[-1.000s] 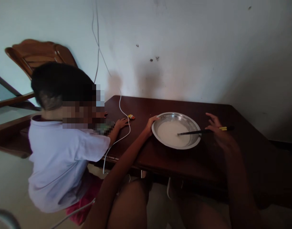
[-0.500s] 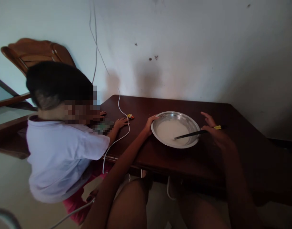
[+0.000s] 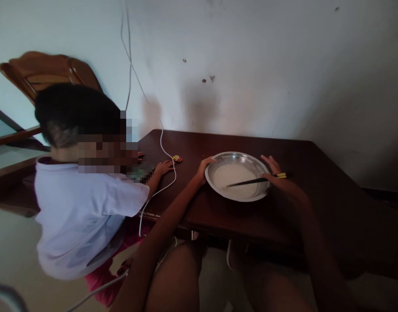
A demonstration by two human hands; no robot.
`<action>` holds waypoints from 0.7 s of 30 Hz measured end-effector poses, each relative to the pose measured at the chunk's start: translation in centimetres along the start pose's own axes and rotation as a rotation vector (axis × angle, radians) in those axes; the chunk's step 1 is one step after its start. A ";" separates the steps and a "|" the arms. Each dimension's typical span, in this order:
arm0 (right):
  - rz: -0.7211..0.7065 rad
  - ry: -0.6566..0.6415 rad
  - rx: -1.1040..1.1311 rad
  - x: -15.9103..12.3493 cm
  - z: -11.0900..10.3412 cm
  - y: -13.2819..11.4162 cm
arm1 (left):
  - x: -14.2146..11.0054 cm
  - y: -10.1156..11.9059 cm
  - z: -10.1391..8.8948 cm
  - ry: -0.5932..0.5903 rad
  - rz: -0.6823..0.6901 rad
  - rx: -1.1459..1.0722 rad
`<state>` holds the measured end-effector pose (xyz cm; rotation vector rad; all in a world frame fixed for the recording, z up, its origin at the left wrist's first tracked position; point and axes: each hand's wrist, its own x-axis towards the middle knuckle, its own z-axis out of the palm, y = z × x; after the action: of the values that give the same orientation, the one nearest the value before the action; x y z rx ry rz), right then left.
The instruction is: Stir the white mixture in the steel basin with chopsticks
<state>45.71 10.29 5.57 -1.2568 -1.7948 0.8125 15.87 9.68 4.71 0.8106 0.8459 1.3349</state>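
On the table sits a round stainless steel bowl [image 3: 262, 193] with a milky, off-white mixture [image 3: 234, 174] inside. My left hand [image 3: 205, 170] grips its left rim. My right hand [image 3: 278, 177] is at the bowl's right side, holding dark chopsticks [image 3: 247, 181] between thumb and fingers; some fingers stretch toward the rim. Yellow bands mark the chopsticks near their rear end, and the tips reach over or into the mixture. Whether there is one stick or a pair is hard to tell.
A dark wooden table [image 3: 199, 212] stands against the wall. To my left, a person in a white shirt [image 3: 85, 212] leans over a blurred device [image 3: 141, 172]. A white cable [image 3: 158, 193] crosses the table near a small colourful toy [image 3: 177, 158]. A wooden chair [image 3: 52, 71] is behind.
My right hand and the chopsticks have moved left, toward the bowl, with the tips now farther across the mixture. My left hand stays on the rim. The view has shifted slightly.
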 end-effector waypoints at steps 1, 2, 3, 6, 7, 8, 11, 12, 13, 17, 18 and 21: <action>-0.005 0.033 -0.052 0.1 0.5 -0.2 | -0.1 0.0 0.1 0.004 0.001 -0.002; -0.005 0.091 -0.094 0.2 0.9 -0.3 | -0.1 0.1 0.1 0.008 0.000 -0.006; -0.003 0.159 -0.119 0.3 0.9 -0.3 | -0.2 0.1 0.2 0.009 -0.003 -0.011; 0.023 0.310 -0.074 0.5 -0.6 0.3 | -0.2 0.1 0.3 0.014 -0.002 -0.012; 0.040 0.309 -0.026 0.4 -1.3 0.5 | -0.2 0.1 0.3 0.018 -0.001 -0.010; 0.053 0.269 0.028 0.3 -1.9 0.8 | -0.2 0.2 0.3 0.019 0.000 -0.007; 0.044 0.051 0.106 0.0 -1.9 1.1 | -0.3 0.3 0.3 0.021 0.000 -0.011; 0.024 -0.002 0.084 0.0 -1.3 1.0 | -0.3 0.3 0.2 0.022 0.000 -0.016; 0.002 -0.017 0.041 0.1 -0.5 1.0 | -0.4 0.3 0.2 0.027 0.008 -0.025; -0.065 0.216 -0.104 1.0 2.3 1.1 | -0.7 0.5 0.1 0.007 -0.004 -0.025; -0.079 0.301 -0.116 1.2 2.5 1.2 | -0.8 0.5 0.1 0.002 -0.003 -0.026; -0.058 0.465 -0.124 1.9 1.5 1.7 | -1.1 0.8 0.1 0.024 0.018 -0.033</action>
<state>44.79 12.50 3.85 -1.3361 -1.5088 0.3399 15.53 8.59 5.57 0.7795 0.8348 1.3738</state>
